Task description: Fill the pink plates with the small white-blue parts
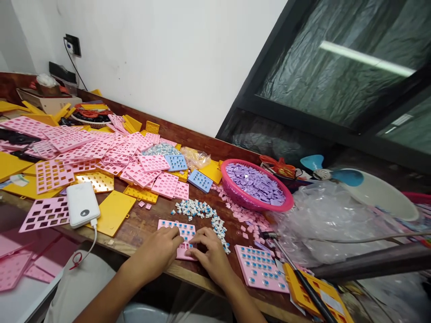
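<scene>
A pink panel point(183, 256) with square cut-outs lies flat at the table's front edge, several of its openings filled with small blue-and-white pieces. My left hand point(163, 249) rests over its left side, fingers bent and pressed together toward the middle. From the right, my right hand point(212, 253) reaches onto the same panel, thumb and fingers curled in close to the left fingertips. Whatever is between the fingertips is too small to make out. Just behind the panel spreads a pile of loose small blue-and-white pieces point(197, 209). Another pink panel point(259, 273), set with such pieces, lies to the right.
A pink basket point(286, 206) holds purple tiles, with loose pink tiles point(244, 220) beside it. Pink panels point(70, 139) are heaped at left. A white power bank point(82, 202) sits near the edge. A hammer point(303, 278) and plastic bags point(319, 224) lie at right.
</scene>
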A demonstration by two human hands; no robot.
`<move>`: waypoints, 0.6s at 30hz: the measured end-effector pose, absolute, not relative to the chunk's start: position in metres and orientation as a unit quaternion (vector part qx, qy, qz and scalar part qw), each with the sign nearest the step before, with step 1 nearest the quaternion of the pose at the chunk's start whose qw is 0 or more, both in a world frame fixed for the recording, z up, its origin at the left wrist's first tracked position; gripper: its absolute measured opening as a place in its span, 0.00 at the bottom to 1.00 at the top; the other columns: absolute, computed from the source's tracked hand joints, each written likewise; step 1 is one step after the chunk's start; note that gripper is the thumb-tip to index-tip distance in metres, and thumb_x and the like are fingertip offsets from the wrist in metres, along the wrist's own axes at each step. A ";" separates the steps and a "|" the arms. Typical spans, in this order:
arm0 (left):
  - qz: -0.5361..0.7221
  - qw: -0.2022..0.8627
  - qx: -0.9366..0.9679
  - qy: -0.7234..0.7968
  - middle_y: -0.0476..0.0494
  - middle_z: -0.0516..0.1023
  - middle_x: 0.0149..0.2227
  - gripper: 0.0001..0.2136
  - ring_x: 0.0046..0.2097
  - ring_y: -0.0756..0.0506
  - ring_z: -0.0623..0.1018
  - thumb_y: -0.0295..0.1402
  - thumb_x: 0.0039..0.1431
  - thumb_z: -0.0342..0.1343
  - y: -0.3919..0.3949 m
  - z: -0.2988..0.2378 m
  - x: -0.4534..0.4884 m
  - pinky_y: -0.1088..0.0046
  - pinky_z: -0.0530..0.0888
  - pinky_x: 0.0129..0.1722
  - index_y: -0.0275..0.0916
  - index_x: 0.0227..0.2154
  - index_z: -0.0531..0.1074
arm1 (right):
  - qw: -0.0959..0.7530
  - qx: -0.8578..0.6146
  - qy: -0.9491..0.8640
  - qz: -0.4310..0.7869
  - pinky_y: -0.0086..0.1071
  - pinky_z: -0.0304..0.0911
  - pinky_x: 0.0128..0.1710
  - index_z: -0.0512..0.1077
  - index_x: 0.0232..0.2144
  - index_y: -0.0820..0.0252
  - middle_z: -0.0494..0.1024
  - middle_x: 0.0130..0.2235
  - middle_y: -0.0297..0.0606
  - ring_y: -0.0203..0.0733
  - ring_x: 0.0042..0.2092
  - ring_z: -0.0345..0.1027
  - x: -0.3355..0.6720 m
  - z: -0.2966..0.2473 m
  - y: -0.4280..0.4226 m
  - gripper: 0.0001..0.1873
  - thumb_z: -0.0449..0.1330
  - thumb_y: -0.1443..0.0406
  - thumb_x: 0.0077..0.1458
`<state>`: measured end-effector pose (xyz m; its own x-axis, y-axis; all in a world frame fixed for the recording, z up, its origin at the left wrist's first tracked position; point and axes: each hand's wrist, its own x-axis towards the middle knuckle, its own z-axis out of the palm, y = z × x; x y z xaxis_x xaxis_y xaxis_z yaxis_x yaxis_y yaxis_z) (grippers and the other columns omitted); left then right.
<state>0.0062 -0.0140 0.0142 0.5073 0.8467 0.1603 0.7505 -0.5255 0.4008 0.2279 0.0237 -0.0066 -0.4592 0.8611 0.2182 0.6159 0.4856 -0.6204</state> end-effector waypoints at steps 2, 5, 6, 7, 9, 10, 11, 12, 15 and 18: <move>0.170 0.141 0.857 0.465 0.41 0.73 0.45 0.10 0.47 0.41 0.74 0.24 0.65 0.49 -0.017 0.012 0.007 0.64 0.73 0.49 0.40 0.44 0.72 | 0.272 -0.462 -0.809 0.242 0.41 0.63 0.47 0.79 0.35 0.53 0.75 0.41 0.40 0.49 0.45 0.68 0.225 -0.009 0.020 0.09 0.68 0.56 0.56; 0.160 0.129 0.855 0.476 0.40 0.72 0.45 0.09 0.47 0.40 0.74 0.24 0.65 0.49 -0.021 0.007 0.009 0.63 0.73 0.48 0.39 0.41 0.73 | 0.283 -0.478 -0.793 0.249 0.41 0.63 0.48 0.80 0.36 0.54 0.75 0.41 0.40 0.48 0.45 0.68 0.220 -0.008 0.014 0.08 0.67 0.57 0.56; 0.157 0.125 0.854 0.481 0.40 0.72 0.45 0.09 0.47 0.40 0.74 0.23 0.65 0.49 -0.021 0.007 0.009 0.62 0.73 0.48 0.38 0.41 0.73 | 0.283 -0.479 -0.792 0.252 0.41 0.63 0.49 0.81 0.37 0.54 0.75 0.42 0.41 0.48 0.46 0.68 0.219 -0.007 0.011 0.08 0.67 0.58 0.57; 0.155 0.122 0.852 0.485 0.39 0.72 0.46 0.09 0.47 0.40 0.74 0.23 0.65 0.49 -0.022 0.006 0.009 0.62 0.73 0.48 0.38 0.41 0.73 | 0.281 -0.478 -0.793 0.254 0.41 0.63 0.50 0.81 0.38 0.53 0.76 0.43 0.41 0.48 0.47 0.68 0.219 -0.006 0.009 0.08 0.65 0.58 0.59; 0.154 0.121 0.850 0.489 0.38 0.73 0.46 0.09 0.47 0.40 0.75 0.23 0.65 0.49 -0.022 0.006 0.008 0.62 0.74 0.48 0.37 0.41 0.74 | 0.276 -0.471 -0.799 0.254 0.42 0.63 0.52 0.81 0.41 0.51 0.76 0.46 0.42 0.48 0.49 0.68 0.219 -0.005 0.004 0.09 0.62 0.60 0.62; 0.156 0.122 0.850 0.489 0.38 0.73 0.45 0.09 0.46 0.40 0.75 0.23 0.65 0.49 -0.021 0.006 0.008 0.62 0.74 0.48 0.37 0.41 0.74 | 0.276 -0.467 -0.801 0.252 0.43 0.63 0.53 0.81 0.42 0.50 0.76 0.47 0.42 0.48 0.50 0.68 0.219 -0.005 0.002 0.09 0.61 0.60 0.63; 0.162 0.122 0.850 0.487 0.38 0.74 0.45 0.09 0.46 0.41 0.76 0.24 0.65 0.49 -0.021 0.006 0.007 0.63 0.74 0.47 0.37 0.41 0.74 | 0.279 -0.465 -0.802 0.249 0.43 0.63 0.54 0.81 0.43 0.50 0.76 0.47 0.42 0.48 0.51 0.68 0.220 -0.005 0.001 0.10 0.60 0.60 0.64; 0.169 0.122 0.850 0.484 0.38 0.74 0.44 0.09 0.45 0.41 0.76 0.25 0.66 0.49 -0.020 0.006 0.006 0.63 0.74 0.47 0.37 0.41 0.75 | 0.284 -0.466 -0.802 0.243 0.43 0.63 0.54 0.81 0.43 0.49 0.76 0.47 0.42 0.48 0.51 0.68 0.220 -0.006 0.000 0.10 0.59 0.60 0.64; 0.198 0.112 0.853 0.470 0.40 0.76 0.41 0.09 0.45 0.41 0.76 0.27 0.68 0.49 -0.016 0.003 0.004 0.64 0.73 0.47 0.38 0.41 0.75 | 0.302 -0.475 -0.798 0.218 0.43 0.63 0.52 0.81 0.41 0.51 0.78 0.45 0.41 0.48 0.49 0.69 0.219 -0.008 0.000 0.09 0.62 0.60 0.63; 0.214 0.088 0.861 0.453 0.40 0.78 0.41 0.11 0.46 0.41 0.75 0.27 0.69 0.49 -0.012 0.000 0.004 0.62 0.72 0.48 0.38 0.41 0.77 | 0.308 -0.476 -0.801 0.192 0.42 0.64 0.51 0.82 0.39 0.52 0.78 0.43 0.40 0.47 0.47 0.70 0.218 -0.011 0.002 0.07 0.63 0.60 0.61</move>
